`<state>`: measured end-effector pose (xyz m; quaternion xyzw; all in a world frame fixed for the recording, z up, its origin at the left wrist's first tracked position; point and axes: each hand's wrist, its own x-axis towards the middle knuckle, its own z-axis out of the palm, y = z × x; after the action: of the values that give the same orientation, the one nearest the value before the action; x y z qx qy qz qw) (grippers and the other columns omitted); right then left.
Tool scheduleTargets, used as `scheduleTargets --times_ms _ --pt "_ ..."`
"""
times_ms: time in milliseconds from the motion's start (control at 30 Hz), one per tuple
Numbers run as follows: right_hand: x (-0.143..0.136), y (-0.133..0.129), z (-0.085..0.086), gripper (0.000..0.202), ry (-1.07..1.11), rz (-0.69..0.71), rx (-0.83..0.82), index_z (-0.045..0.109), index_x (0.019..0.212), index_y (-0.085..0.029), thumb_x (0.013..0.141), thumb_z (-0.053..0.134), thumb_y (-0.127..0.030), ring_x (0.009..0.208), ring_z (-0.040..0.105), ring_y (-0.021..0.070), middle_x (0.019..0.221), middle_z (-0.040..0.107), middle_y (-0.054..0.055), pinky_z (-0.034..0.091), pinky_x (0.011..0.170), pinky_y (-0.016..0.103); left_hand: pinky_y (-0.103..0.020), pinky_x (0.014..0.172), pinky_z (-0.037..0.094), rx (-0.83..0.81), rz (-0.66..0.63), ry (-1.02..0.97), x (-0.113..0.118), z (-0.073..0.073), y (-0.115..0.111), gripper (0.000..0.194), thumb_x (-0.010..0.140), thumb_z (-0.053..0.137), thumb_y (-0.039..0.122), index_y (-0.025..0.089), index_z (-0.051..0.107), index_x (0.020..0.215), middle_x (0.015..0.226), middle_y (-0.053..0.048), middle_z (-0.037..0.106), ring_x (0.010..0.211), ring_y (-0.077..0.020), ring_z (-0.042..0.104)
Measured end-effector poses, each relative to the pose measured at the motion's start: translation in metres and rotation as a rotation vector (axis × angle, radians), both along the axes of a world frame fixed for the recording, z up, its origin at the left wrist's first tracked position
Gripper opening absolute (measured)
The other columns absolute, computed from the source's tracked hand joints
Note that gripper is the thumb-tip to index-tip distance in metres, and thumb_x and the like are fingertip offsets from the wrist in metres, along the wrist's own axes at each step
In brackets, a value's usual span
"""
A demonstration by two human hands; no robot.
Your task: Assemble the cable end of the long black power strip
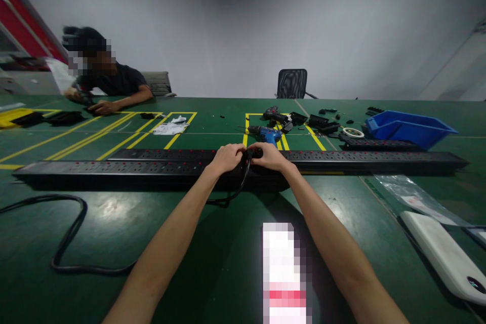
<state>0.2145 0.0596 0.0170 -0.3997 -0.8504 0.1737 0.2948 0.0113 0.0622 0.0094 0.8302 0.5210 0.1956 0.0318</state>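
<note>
Two long black power strips (125, 168) with rows of sockets and red marks lie across the green table, one partly behind the other. My left hand (228, 158) and my right hand (269, 156) meet over the right part of the nearer strip. Both have their fingers closed around the plug end of a black power cord (246, 176). The cord hangs from between my hands in front of the strip. My fingers hide much of the plug, and I cannot tell whether it sits in a socket.
Beyond the strips lie a blue cordless drill (268, 134), a second drill (274, 113), black parts (322, 122) and a blue bin (412, 126). A lit phone (284, 263), a white power bank (442, 253) and a plastic bag (413, 197) lie nearer. A co-worker (114, 81) sits far left.
</note>
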Motion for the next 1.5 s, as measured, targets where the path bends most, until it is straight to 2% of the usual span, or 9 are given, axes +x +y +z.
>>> scheduleTargets --times_ms 267,433,700,1000,1100,1200,1300,1400,1500 --pt "-0.006 -0.014 0.004 0.032 -0.237 -0.127 0.152 0.068 0.111 -0.022 0.080 0.069 -0.032 0.100 0.064 0.0239 0.105 0.072 0.008 0.044 0.085 0.029 -0.036 0.097 0.047 -0.038 0.003 -0.018 -0.001 -0.002 0.004 0.033 0.090 0.045 0.025 0.029 0.068 0.114 0.112 -0.003 0.072 0.107 -0.0231 0.065" --pt "-0.009 -0.017 0.004 0.033 -0.335 -0.149 0.215 0.065 0.114 -0.020 0.084 0.065 -0.035 0.100 0.063 0.0269 0.106 0.070 0.011 0.043 0.083 0.031 -0.036 0.095 0.048 -0.033 -0.010 -0.045 -0.002 -0.003 0.004 0.033 0.089 0.046 0.024 0.029 0.069 0.113 0.112 -0.003 0.072 0.106 -0.0235 0.065" --pt "-0.016 -0.017 0.008 0.029 -0.442 -0.194 0.213 0.064 0.110 -0.016 0.085 0.062 -0.032 0.099 0.063 0.0286 0.103 0.070 0.015 0.042 0.083 0.032 -0.037 0.097 0.047 -0.041 -0.029 -0.069 -0.002 -0.003 0.006 0.033 0.089 0.046 0.023 0.029 0.069 0.112 0.112 -0.003 0.072 0.107 -0.0234 0.065" --pt "-0.013 -0.010 0.001 0.032 -0.311 -0.231 0.172 0.066 0.112 -0.018 0.086 0.061 -0.036 0.098 0.064 0.0266 0.102 0.071 0.013 0.043 0.084 0.031 -0.035 0.098 0.047 -0.046 -0.021 -0.055 -0.003 -0.003 0.004 0.033 0.090 0.046 0.024 0.027 0.069 0.114 0.114 -0.004 0.072 0.108 -0.0226 0.065" --pt "-0.007 -0.006 -0.003 0.034 -0.170 -0.163 0.107 0.067 0.115 -0.019 0.083 0.064 -0.031 0.100 0.063 0.0238 0.107 0.071 0.009 0.044 0.087 0.029 -0.035 0.099 0.047 -0.044 -0.012 -0.047 -0.002 -0.003 0.003 0.033 0.091 0.046 0.024 0.028 0.068 0.114 0.114 -0.003 0.071 0.108 -0.0227 0.065" --pt "-0.003 0.001 -0.004 0.029 -0.003 -0.047 -0.001 0.068 0.112 -0.020 0.089 0.052 -0.025 0.104 0.062 0.0200 0.113 0.070 0.004 0.043 0.092 0.027 -0.035 0.099 0.046 -0.052 0.000 -0.043 -0.001 -0.002 0.002 0.033 0.092 0.045 0.024 0.029 0.068 0.115 0.115 -0.002 0.071 0.109 -0.0226 0.064" --pt "-0.001 0.006 -0.005 0.036 0.117 -0.013 -0.083 0.071 0.104 -0.020 0.098 0.038 -0.033 0.102 0.063 0.0184 0.109 0.071 0.002 0.044 0.090 0.027 -0.035 0.099 0.046 -0.051 0.008 -0.047 -0.001 -0.001 0.000 0.033 0.093 0.044 0.025 0.029 0.068 0.115 0.116 -0.002 0.071 0.109 -0.0226 0.064" --pt "-0.002 0.008 -0.007 0.036 0.159 -0.012 -0.089 0.072 0.100 -0.018 0.095 0.049 -0.045 0.097 0.064 0.0193 0.103 0.072 0.004 0.045 0.086 0.027 -0.035 0.095 0.047 -0.051 0.017 -0.043 0.000 0.002 -0.002 0.032 0.094 0.044 0.027 0.029 0.068 0.114 0.114 -0.003 0.071 0.107 -0.0236 0.065" --pt "-0.002 0.009 -0.008 0.034 0.185 0.003 -0.100 0.073 0.098 -0.018 0.091 0.057 -0.047 0.096 0.065 0.0199 0.102 0.073 0.005 0.046 0.084 0.028 -0.035 0.092 0.048 -0.050 0.020 -0.037 0.001 0.003 -0.003 0.031 0.094 0.043 0.027 0.028 0.068 0.112 0.112 -0.004 0.072 0.104 -0.0243 0.066"
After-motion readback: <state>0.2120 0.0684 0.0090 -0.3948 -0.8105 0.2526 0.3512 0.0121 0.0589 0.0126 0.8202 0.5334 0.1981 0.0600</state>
